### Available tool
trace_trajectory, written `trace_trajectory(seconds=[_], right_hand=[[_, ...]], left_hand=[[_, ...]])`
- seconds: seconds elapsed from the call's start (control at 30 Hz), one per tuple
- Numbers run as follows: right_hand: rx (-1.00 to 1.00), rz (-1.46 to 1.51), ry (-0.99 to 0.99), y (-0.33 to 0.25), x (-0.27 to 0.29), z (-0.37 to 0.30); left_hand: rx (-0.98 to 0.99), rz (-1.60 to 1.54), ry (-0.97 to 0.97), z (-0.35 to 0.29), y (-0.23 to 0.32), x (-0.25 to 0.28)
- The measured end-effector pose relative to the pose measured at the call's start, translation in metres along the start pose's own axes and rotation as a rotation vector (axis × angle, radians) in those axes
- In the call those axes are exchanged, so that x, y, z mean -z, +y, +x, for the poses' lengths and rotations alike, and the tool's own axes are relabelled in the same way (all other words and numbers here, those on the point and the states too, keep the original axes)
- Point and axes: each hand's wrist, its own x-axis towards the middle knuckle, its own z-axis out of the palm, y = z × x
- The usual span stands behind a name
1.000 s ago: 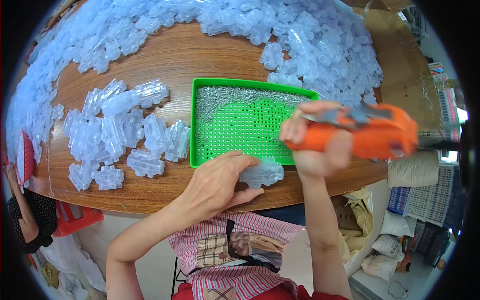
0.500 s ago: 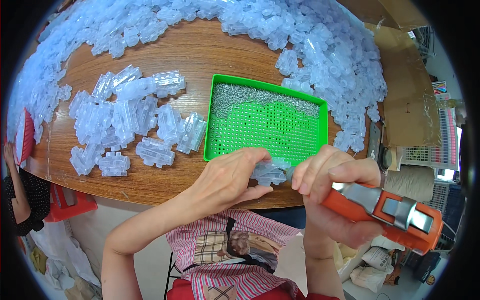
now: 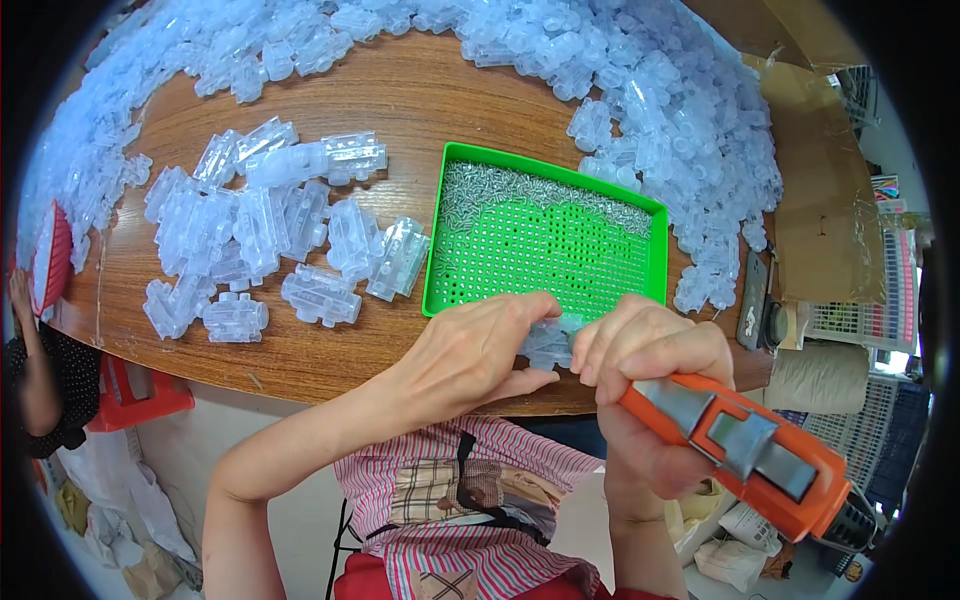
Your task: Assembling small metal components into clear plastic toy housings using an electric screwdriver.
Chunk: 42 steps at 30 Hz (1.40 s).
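My left hand [image 3: 462, 352] grips a clear plastic part [image 3: 546, 346] at the table's front edge, thumb below it and fingers above. In my right hand [image 3: 660, 362] is an orange electric screwdriver [image 3: 745, 450], its body slanting down to the right. Its tip end points at the plastic part; my fingers hide where the two meet. Just beyond both hands lies a green perforated tray [image 3: 658, 260]. Small silver screws [image 3: 530, 188] are heaped along the tray's far side, with some scattered over the holes.
Several clear plastic parts [image 3: 260, 230] lie left of the tray. Large heaps of similar parts [image 3: 690, 140] line the table's far and side edges. A red basket [image 3: 52, 258] stands at far left near another person's arm [image 3: 38, 370]. A cardboard box [image 3: 825, 190] is at right.
The screwdriver's rear end has swung left and downward with my right hand. My left hand still holds the plastic part. The whole table view has shifted slightly right.
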Motion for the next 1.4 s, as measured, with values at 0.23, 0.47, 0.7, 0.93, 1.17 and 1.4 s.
trace_trajectory(seconds=[0.23,0.47,0.7,0.93,1.17,1.4], right_hand=[[0.099,0.072,0.033,0.015,0.004,0.012],[0.109,-0.195,0.193,0.004,0.034,0.051],[0.445,-0.836,0.383,0.013,0.042,0.031],[0.221,-0.656,-0.053,0.002,0.004,-0.018],[0.029,-0.292,-0.023,0.016,0.001,-0.027],[0.165,-0.236,0.040,0.045,-0.006,-0.045]], left_hand=[[0.000,0.025,0.006,0.000,0.002,0.000],[0.006,-0.090,0.166,-0.006,0.008,0.006],[0.433,-0.955,0.171,0.004,0.029,0.034],[0.433,-1.152,0.062,0.013,0.028,0.038],[0.208,-0.754,0.077,0.008,0.031,0.041],[0.274,-0.522,0.077,0.007,0.050,0.047]])
